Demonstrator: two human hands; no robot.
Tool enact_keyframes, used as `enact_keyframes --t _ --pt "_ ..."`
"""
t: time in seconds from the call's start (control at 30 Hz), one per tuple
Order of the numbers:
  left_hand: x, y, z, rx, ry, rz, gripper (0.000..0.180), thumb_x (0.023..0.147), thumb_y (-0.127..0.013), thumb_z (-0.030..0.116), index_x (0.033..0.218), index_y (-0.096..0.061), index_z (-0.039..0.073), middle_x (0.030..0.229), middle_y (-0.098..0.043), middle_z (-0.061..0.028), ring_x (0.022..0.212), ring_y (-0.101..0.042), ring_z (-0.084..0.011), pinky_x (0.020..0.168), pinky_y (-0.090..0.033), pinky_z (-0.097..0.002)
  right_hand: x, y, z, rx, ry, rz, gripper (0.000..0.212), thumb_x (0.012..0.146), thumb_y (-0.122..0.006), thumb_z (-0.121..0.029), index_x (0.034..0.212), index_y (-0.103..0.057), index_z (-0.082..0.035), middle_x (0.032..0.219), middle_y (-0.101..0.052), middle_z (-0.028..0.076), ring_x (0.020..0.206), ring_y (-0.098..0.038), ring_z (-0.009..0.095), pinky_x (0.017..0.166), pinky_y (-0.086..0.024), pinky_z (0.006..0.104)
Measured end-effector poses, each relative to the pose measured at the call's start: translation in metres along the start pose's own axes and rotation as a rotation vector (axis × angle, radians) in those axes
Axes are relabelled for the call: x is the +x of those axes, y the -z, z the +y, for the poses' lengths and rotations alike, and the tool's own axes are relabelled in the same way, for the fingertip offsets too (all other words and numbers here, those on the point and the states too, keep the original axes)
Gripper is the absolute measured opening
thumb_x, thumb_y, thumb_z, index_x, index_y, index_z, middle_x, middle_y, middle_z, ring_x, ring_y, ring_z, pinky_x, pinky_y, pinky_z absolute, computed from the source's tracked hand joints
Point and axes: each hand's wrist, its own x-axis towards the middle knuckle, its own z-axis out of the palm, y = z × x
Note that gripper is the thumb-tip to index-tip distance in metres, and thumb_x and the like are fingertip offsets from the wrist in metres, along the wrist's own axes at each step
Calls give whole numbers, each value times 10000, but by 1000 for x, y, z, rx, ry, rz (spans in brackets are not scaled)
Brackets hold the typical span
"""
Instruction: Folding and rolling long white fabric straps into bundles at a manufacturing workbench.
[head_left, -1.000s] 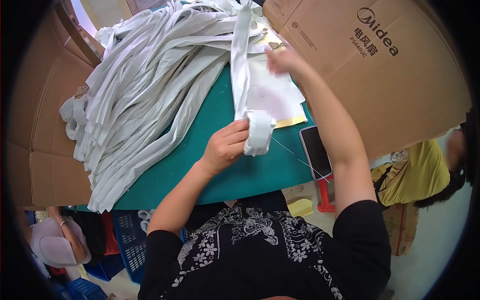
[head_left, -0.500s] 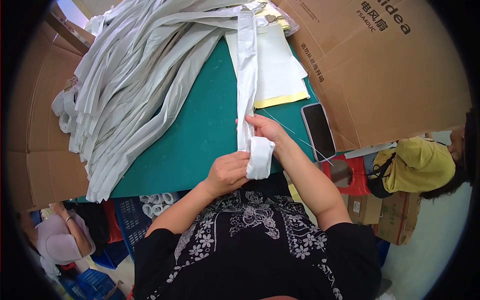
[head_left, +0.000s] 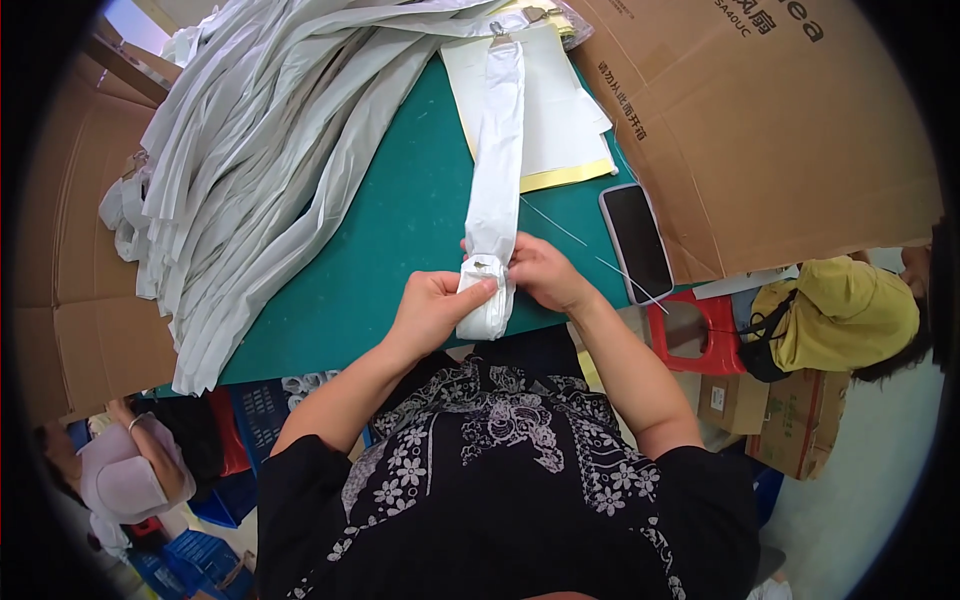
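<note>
A white strap-like strip (head_left: pixel 497 150) runs down the table toward me, its lower end rolled into a flat coil. My left hand (head_left: pixel 432 310) grips the coil from the left, its thumb lying across the front. On the right, the fingers of my right hand (head_left: pixel 543 272) close around the strip at the top of the coil; some fingertips are hidden behind it. A small dark metal piece shows at the coil's upper edge. The strip's far end meets a metal clasp (head_left: pixel 500 32). Under it lie white sheets with yellow edges (head_left: pixel 565 120).
A large heap of long white strips (head_left: pixel 290 150) covers the green table's (head_left: pixel 400 200) left side. A phone (head_left: pixel 637 245) and thin white ties (head_left: pixel 630 283) lie at right, beside a big cardboard box (head_left: pixel 760 140). Two people sit nearby, one with a red stool (head_left: pixel 705 335) close by.
The coil has shifted left and slightly up and turned to face me. My left thumb now presses on its front, and my right hand has come down to the coil's top.
</note>
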Motion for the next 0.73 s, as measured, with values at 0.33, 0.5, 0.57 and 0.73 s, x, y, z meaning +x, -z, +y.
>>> enact_keyframes --t 0.33,0.5,0.57,0.73 --pt "-9 5 -13 101 -473 55 337 814 -644 234 1011 -605 -37 923 -644 -89 816 -608 -167 726 -482 -288 -2 -15 29 -356 36 292 259 888 -488 -50 1140 -512 2 1038 -608 79 902 -590 122 771 -491 271" --pt "-5 8 -24 693 -932 20 378 742 -703 227 1027 -595 4 1089 -575 -150 1026 -522 -292 886 -405 -376 -6 -40 28 272 -21 487 296 893 -464 -42 1189 -475 -36 1089 -581 75 942 -595 157 800 -500 296" --pt "-6 3 -24 589 -879 46 270 766 -683 192 965 -621 21 984 -605 -124 995 -530 -277 861 -412 -367 -6 -42 30 357 -16 530 324 893 -471 -46 1216 -451 -45 1108 -572 79 960 -588 161 801 -500 296" --pt "-23 2 -30 244 -412 -27 181 836 -632 216 923 -654 58 951 -638 -89 953 -544 -246 840 -422 -350 -8 -31 26 205 172 306 485 891 -549 -158 1310 -315 -94 1203 -513 78 1033 -556 189 882 -480 345"
